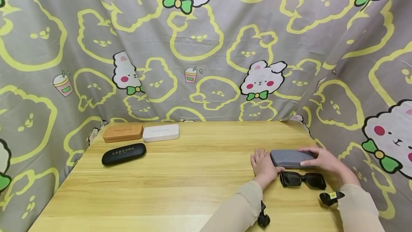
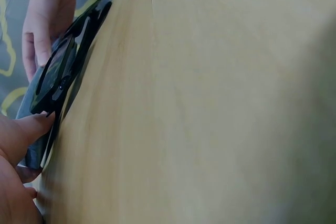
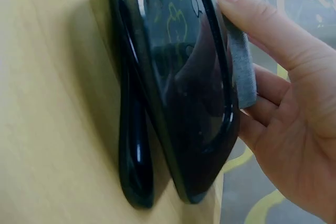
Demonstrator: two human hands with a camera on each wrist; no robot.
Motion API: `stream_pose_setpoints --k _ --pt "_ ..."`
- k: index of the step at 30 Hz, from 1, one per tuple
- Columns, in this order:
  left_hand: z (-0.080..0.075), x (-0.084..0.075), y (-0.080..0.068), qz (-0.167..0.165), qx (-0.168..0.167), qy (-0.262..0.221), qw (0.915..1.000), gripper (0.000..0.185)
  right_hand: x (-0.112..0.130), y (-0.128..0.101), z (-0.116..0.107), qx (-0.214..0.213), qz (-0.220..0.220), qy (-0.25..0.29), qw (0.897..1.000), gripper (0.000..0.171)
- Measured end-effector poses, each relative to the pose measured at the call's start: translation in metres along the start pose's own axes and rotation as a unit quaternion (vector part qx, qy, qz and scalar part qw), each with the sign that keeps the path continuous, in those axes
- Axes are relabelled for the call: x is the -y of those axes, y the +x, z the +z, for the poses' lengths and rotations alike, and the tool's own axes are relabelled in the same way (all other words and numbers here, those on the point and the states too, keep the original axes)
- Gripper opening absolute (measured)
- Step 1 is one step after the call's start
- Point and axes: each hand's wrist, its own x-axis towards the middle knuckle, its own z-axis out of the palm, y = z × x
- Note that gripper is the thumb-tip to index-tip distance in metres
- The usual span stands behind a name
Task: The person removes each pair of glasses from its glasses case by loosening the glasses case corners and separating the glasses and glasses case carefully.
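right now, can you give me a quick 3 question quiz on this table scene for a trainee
1. True or false: the black sunglasses lie inside the grey case.
2. How many closed cases sit at the table's far left?
3. Which hand grips the grey case's end: A the left hand, B the right hand?

Key: 1 false, they lie on the table in front of it. 2 three: brown, white, black. 3 B.

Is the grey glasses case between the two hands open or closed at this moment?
Closed. The grey case lies flat on the table as one shut block with no lid raised, and the black sunglasses rest outside it, on the table just in front.
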Motion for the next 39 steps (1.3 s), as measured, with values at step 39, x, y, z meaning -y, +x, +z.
stream_pose_setpoints --k 39 --pt "-0.01 0.009 0.003 0.026 0.022 -0.055 0.9979 0.072 0.034 -0.016 -0.001 -0.021 0.003 -0.053 0.998 0.068"
